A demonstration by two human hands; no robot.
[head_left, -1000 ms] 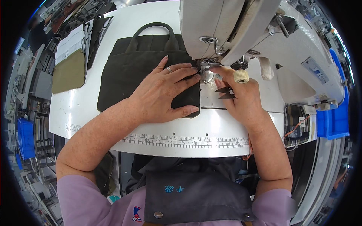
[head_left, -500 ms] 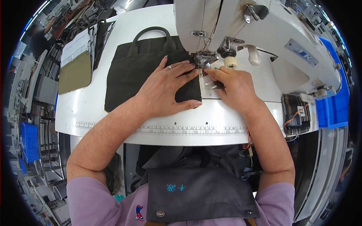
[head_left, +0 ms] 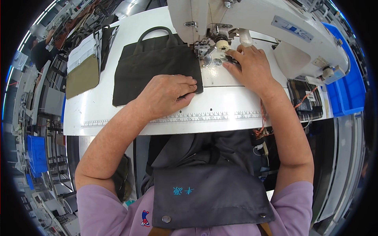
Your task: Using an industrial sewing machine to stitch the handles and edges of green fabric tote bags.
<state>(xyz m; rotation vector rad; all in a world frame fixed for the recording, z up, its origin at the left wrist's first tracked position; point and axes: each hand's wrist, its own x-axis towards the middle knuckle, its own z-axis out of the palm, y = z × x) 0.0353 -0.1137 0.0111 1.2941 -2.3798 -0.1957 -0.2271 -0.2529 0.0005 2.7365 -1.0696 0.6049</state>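
Observation:
A dark olive-black fabric bag piece (head_left: 151, 65) with a loop handle lies flat on the white sewing table (head_left: 98, 112). Its right edge reaches the presser foot area of the sewing machine (head_left: 244, 15). My left hand (head_left: 167, 94) is closed at the near right corner of this piece, fingers together on top and thumb low by the edge. To the right of the needle area, my right hand (head_left: 252, 67) curls around a small dark tool with a metal part (head_left: 231, 59). My fingers cover most of that tool, so its kind is unclear.
Stacked olive and white pieces (head_left: 82, 74) lie at the table's left. A printed ruler strip (head_left: 212, 117) runs along the front edge. To the right are a dark patterned item (head_left: 305, 98) with an orange cord and a blue bin (head_left: 344, 86). The machine head overhangs the work.
My right hand has moved away from the needle, up and to the right. My left hand has slid from beside the presser foot to the piece's near corner, its fingers drawing together.

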